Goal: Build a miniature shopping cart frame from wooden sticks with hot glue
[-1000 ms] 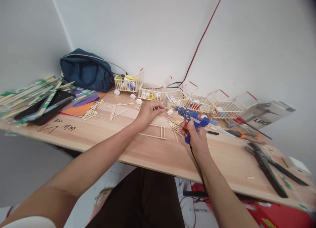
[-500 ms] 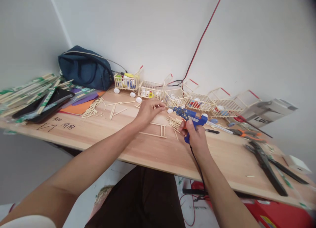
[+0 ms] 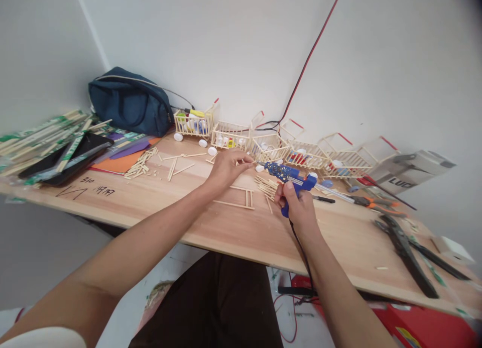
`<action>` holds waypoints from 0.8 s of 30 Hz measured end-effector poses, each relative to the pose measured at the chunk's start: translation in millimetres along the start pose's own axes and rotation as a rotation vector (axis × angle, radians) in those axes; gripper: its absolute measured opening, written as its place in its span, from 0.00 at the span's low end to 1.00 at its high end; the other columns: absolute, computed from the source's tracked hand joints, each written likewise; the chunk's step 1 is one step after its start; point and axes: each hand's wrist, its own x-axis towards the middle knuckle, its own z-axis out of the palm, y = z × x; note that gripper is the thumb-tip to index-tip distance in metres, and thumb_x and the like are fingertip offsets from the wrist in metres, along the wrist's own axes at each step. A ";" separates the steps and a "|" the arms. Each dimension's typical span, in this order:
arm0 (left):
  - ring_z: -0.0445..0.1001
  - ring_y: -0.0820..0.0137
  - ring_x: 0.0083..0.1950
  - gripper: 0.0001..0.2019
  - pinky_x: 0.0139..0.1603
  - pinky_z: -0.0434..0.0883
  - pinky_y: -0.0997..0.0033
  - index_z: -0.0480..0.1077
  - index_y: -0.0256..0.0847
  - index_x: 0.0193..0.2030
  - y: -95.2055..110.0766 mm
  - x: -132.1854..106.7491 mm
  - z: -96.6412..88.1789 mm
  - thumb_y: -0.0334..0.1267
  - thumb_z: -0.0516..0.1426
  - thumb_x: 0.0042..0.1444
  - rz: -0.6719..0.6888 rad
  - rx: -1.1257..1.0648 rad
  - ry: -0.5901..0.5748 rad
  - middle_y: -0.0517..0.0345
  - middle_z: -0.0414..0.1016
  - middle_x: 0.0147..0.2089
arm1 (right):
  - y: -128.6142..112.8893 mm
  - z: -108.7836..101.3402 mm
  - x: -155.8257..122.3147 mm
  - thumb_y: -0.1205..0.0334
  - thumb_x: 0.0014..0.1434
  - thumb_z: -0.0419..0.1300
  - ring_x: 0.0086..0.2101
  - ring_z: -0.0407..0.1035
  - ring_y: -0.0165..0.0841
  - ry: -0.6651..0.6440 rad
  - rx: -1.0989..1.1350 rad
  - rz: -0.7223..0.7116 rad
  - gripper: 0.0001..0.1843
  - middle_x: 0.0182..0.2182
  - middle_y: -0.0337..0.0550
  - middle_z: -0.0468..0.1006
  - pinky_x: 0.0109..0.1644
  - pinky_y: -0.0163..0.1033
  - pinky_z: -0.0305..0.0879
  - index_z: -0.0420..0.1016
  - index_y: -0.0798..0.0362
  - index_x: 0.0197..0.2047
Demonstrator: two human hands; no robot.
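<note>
Left hand (image 3: 226, 168) over light wooden bench (image 3: 226, 232), fingers pinched on thin pale wooden stick (image 3: 241, 162), mostly hidden by fingertips. Right hand (image 3: 297, 207) clenched round handle of blue glue gun (image 3: 289, 176), black cord trailing off bench edge. Nozzle points left, just beside pinched stick, above flat ladder-shaped stick frame (image 3: 239, 197). Row of small stick-built carts (image 3: 271, 148) along wall behind. Judgement: nozzle tip right at stick end, small bead only, fingertips clear of hot glue, stick steady.

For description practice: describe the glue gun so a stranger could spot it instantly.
On the long wooden desk, before the row of stick carts, the right hand grips the glue gun. It is the only bright blue tool, trailing a black cord.
</note>
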 end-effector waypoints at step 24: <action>0.72 0.69 0.36 0.03 0.41 0.64 0.70 0.78 0.41 0.29 9.3 1.1 -2.0 0.31 0.64 0.53 -0.038 -0.042 -0.010 0.57 0.79 0.33 | 2.4 -1.8 1.5 0.32 0.59 0.53 0.18 0.60 0.28 0.007 -0.077 -0.019 0.34 0.14 0.39 0.65 0.23 0.34 0.57 0.65 0.52 0.17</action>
